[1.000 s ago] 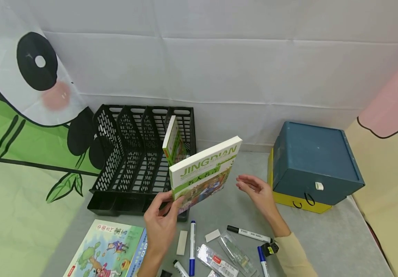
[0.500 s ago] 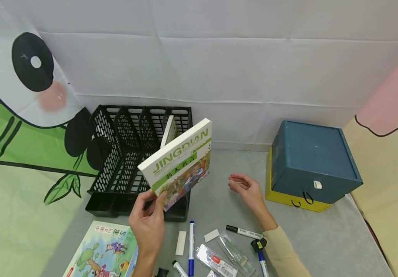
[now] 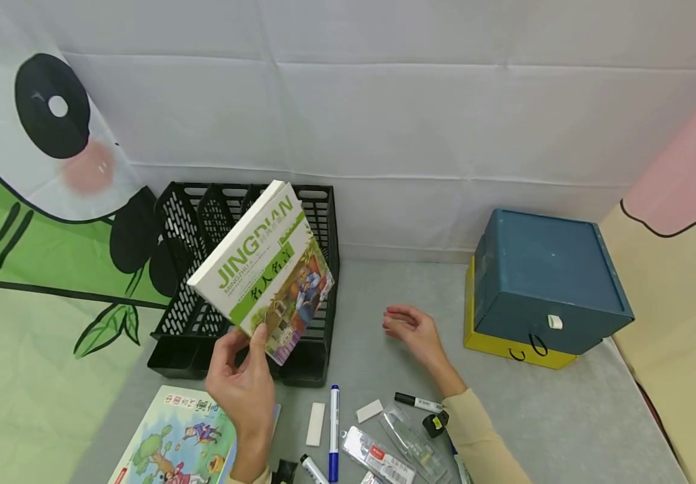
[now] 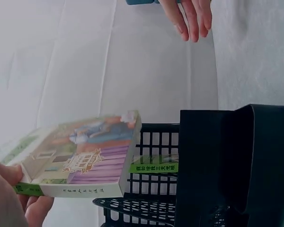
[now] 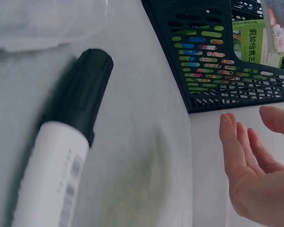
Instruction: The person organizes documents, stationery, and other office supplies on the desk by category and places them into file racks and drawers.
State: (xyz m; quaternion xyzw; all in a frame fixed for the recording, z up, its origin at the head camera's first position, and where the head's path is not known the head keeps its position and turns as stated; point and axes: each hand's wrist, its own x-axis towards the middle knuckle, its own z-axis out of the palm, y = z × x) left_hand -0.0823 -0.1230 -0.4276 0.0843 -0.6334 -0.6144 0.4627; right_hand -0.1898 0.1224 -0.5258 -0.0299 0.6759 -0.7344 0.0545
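Green-and-white book point(image 3: 265, 275) was held tilted before the black rack point(image 3: 175, 363)

The book was pinched along its spine edge by the left hand point(image 3: 241, 380), with the thumb laid on the cover. It was perhaps gripped there so that its far edges would be left free and its weight borne by one hand. In the head view it was seen in front of the rack; no contact between the two could be made out. The right hand point(image 3: 414, 333) was held over the table point(image 3: 396, 282), thumb and fingers apart and nothing grasped, presumably because no second grip was needed. Another green book point(image 4: 154, 164) was lodged inside the rack, probably so that it could be propped by the narrow compartment. The blue box point(image 3: 556, 269) was set on the yellow box point(image 3: 499, 348), likely to spare table space.

Compared with half a second earlier, the held book had been carried leftward and its top edge tipped more steeply, so that the one in the rack was almost wholly hidden from the head view. The right hand had been shifted slightly toward the rack, and more of the black-capped marker point(image 3: 417, 402) was covered by the right sleeve point(image 3: 477, 437).
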